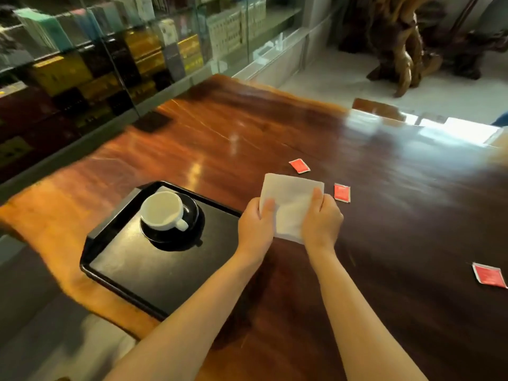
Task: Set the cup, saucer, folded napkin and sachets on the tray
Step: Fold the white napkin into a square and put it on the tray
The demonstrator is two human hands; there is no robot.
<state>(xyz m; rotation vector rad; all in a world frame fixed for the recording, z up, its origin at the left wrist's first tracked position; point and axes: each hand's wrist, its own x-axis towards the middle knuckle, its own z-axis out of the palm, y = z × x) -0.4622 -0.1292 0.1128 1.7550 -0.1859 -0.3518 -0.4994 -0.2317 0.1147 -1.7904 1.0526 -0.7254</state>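
Two bare forearms reach up from the near edge, converging over the dark, glossy part of a wooden table (247, 127). The left hand (255, 229) is curled with its thumb laid over the near-left edge of a white napkin (291, 202), and the right hand (321, 221) mirrors it, thumb pressed on the napkin's right side with the fingers tucked beneath; both are closed on the napkin, holding it between them just right of the tray. The napkin is a soft, matte, roughly square sheet, faintly creased; whether it rests on the tabletop or is lifted off it cannot be told. To the left lies a rectangular black tray (115, 268) with a raised rim and rounded corners, its flat floor dully reflective. In the tray's far half a glossy black round saucer (192, 210) carries a white ceramic cup (162, 210), upright, open mouth showing a pale interior, its loop handle pointing to the near right. On the tabletop well to the right lies a flat red sachet (489, 276) with a white edge. Just beyond the right hand is a second red sachet (341, 192), and farther off, past the napkin's far edge, a third red sachet (299, 165). The table is a polished slab with orange-brown grain streaks and an uneven edge. Beyond it stand glass-fronted shelves (110, 50) of boxes, blurred.
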